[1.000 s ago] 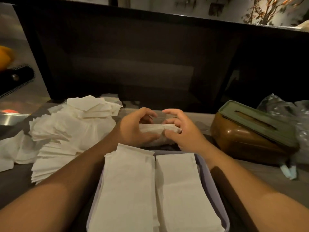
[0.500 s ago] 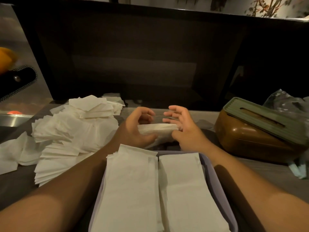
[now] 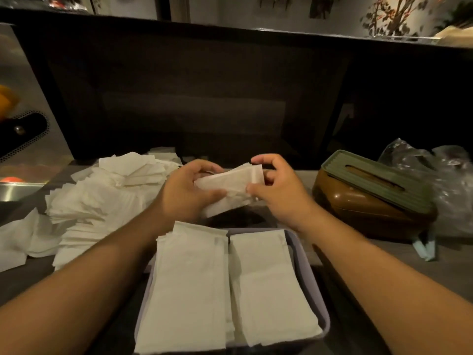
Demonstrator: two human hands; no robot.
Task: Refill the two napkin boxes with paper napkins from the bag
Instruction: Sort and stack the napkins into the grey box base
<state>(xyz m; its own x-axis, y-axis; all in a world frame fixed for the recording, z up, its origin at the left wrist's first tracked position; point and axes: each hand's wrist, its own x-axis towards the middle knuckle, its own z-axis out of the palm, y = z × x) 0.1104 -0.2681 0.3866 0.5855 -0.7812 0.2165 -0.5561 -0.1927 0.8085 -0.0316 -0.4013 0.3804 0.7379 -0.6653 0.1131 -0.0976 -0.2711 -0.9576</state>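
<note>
Currently — step in hand: squaring up a small stack of folded napkins [image 3: 231, 187] held in the air between both hands, judged to be preparation for loading.
Landmark: the lavender box [image 3: 305, 272], open-topped, nearest the person; all places below are given relative to it.
Left hand [image 3: 185, 190]: just beyond the box's far edge; fingers and thumb curled round the left end of the stack, clamped on it.
Right hand [image 3: 277, 187]: beyond the box's far right corner; thumb and fingertips pinching the right end of the same stack.
Box contents: two rows of napkins lie flat side by side in the lavender box, the left row reaching slightly past the far edge; the box looks close to full, as a judgement.
Second box: brown box with green slotted lid [image 3: 375, 193], right of and beyond the lavender box, lid on; fill level cannot be told.
Supply: loose napkin pile [image 3: 102, 201] lies left of the lavender box; crumpled clear plastic bag [image 3: 448, 180] sits far right, behind the brown box.
Next move, judged: align the stack's edges, then lower it flat into a box; the brown box's lid would need to come off first if that is the target.
Risk: thin sheets may fan out or slip if the pinch loosens.
</note>
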